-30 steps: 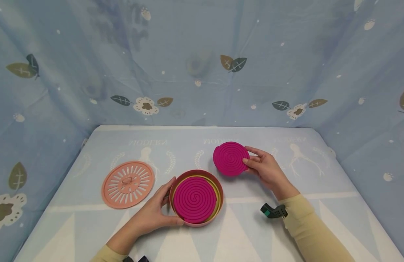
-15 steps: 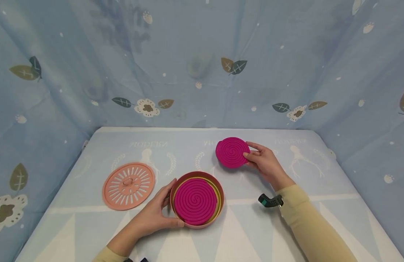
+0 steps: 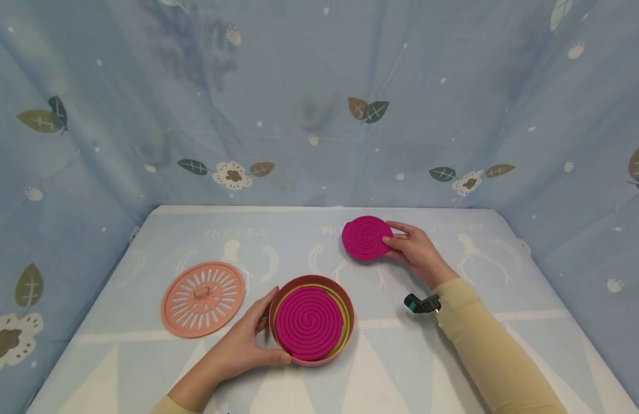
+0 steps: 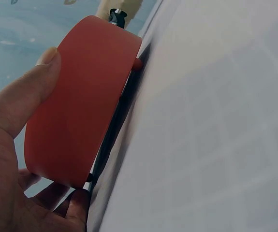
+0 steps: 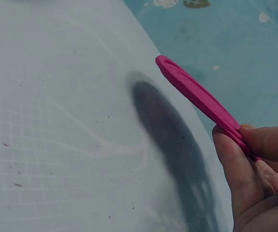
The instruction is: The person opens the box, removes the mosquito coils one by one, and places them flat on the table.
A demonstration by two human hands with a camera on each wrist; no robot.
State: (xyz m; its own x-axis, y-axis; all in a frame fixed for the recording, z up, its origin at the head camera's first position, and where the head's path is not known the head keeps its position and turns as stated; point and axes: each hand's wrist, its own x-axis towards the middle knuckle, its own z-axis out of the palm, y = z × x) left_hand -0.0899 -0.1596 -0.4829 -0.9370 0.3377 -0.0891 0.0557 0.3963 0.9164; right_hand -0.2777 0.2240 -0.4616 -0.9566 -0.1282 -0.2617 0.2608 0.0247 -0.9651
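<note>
My right hand (image 3: 417, 251) pinches a magenta spiral coaster (image 3: 366, 238) by its right edge, thumb on top. In the right wrist view the coaster (image 5: 197, 99) appears nearly edge-on, held above the table with its shadow below. My left hand (image 3: 241, 345) grips the left side of a round pink holder (image 3: 350, 333), thumb at the front and fingers behind. Inside the holder lies another magenta spiral coaster (image 3: 309, 323), with a yellow rim (image 3: 345, 307) showing around it. The left wrist view shows the holder's smooth outer wall (image 4: 83, 101) between thumb and fingers, with small feet underneath.
A round, slotted salmon-pink lid (image 3: 202, 299) with a small ring handle lies flat on the table, left of the holder. Patterned blue curtains (image 3: 309, 115) rise behind and at both sides of the pale table (image 3: 423, 368).
My right hand has carried the coaster a little farther toward the back of the table. The left hand stays on the holder, and the whole head view has shifted slightly.
</note>
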